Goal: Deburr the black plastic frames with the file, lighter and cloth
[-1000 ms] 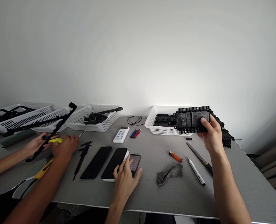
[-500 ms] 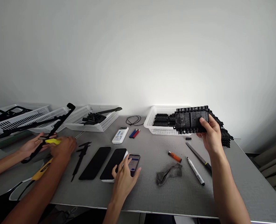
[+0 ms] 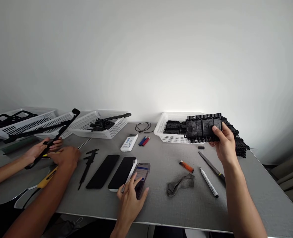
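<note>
In my right hand is a black ribbed plastic part with toothed edges, held up over the front of a white basket, thumb pressed on its face. My left hand has its fingers apart over the lower screen of a smartphone with a lit display. Its fingertips are on or just above the glass, and its thumb lies by the right edge. Left of the phone lie a black-topped white power bank and a flat black slab, probably another phone.
Similar black parts fill a white basket and lie stacked beside it. A marker, knife, orange lighter and grey cloth lie between my arms. At left, a co-worker's hands work on a long black strip, near calipers.
My left hand has slid down the phone, uncovering more of its upper screen. The right hand keeps the black part almost still. The co-worker's near hand has shifted slightly left.
</note>
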Demonstrator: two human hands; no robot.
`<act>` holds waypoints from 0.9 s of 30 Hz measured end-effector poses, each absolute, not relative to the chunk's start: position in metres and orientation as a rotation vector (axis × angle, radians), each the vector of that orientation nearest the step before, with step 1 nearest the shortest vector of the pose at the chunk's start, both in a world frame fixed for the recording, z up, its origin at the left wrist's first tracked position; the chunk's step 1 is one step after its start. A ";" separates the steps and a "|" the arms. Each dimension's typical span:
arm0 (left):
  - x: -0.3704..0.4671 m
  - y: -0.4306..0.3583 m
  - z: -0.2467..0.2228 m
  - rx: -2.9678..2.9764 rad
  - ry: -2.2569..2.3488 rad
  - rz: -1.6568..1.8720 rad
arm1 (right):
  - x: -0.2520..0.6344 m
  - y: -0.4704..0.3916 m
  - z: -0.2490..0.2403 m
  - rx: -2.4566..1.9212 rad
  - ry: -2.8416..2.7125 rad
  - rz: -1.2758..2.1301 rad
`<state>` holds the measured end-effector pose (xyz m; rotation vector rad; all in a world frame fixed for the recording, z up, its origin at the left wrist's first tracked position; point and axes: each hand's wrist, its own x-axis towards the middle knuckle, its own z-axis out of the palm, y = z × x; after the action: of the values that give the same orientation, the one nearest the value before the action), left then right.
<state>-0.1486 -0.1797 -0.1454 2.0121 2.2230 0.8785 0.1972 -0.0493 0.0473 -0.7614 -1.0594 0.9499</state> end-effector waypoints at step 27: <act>-0.145 -0.188 -0.135 1.857 2.428 1.251 | 0.197 -0.050 0.048 -0.755 -1.030 0.965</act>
<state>-0.1449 -0.1877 -0.1352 1.8572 2.4278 1.2507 0.1974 -0.0499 0.0484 -0.7550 -1.0296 0.9655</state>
